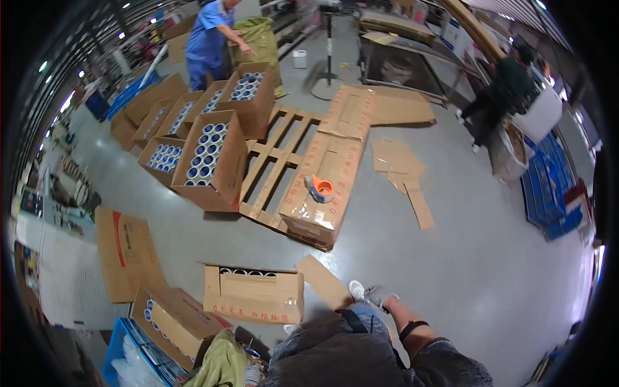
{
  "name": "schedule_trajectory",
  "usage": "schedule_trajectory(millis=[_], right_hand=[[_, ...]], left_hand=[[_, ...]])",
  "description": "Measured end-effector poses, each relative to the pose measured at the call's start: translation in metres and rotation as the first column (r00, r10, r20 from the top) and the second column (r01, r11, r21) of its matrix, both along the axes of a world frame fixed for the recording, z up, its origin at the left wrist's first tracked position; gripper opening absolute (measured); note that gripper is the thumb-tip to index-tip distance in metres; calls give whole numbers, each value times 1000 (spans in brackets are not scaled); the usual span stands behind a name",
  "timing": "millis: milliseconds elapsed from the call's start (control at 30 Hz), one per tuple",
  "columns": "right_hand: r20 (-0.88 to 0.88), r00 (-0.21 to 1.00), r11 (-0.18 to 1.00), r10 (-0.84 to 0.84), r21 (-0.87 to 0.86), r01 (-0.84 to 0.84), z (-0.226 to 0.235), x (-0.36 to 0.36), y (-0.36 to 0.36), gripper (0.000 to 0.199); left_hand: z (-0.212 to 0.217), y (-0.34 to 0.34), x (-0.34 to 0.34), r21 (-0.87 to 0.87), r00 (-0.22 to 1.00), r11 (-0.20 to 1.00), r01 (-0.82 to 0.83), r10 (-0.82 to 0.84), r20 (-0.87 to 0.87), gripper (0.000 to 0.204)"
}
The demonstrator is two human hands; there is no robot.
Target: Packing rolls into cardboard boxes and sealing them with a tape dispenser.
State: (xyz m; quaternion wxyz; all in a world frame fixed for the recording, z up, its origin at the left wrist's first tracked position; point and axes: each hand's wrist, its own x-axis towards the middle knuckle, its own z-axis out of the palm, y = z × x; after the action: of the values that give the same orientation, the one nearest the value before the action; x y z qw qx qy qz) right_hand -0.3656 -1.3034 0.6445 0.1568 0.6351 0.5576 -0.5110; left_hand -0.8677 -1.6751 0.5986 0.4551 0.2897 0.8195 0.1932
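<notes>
Risking a slip by treading on the flat tan cardboard strip on the floor, near the grey-gloved right hand, with left hand by the olive-green woven sack—can't tell either grip!

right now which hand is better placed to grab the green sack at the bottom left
Left, most likely: the left hand appears close beside the green sack, while the right hand is out on the opposite side, near a white shoe.
</notes>
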Motion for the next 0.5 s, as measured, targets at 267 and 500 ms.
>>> schedule_trajectory(millis=[267, 500], right_hand=[[-28, 992, 993, -121, 14, 121, -4, 38, -9, 40], [-84, 996, 995, 15, 104, -6, -8, 54, 7, 42]], left_hand=[[13, 43, -23, -54, 987, 987, 154, -155, -28, 16], [25, 89, -22, -80, 969, 969, 235, -240, -56, 15]])
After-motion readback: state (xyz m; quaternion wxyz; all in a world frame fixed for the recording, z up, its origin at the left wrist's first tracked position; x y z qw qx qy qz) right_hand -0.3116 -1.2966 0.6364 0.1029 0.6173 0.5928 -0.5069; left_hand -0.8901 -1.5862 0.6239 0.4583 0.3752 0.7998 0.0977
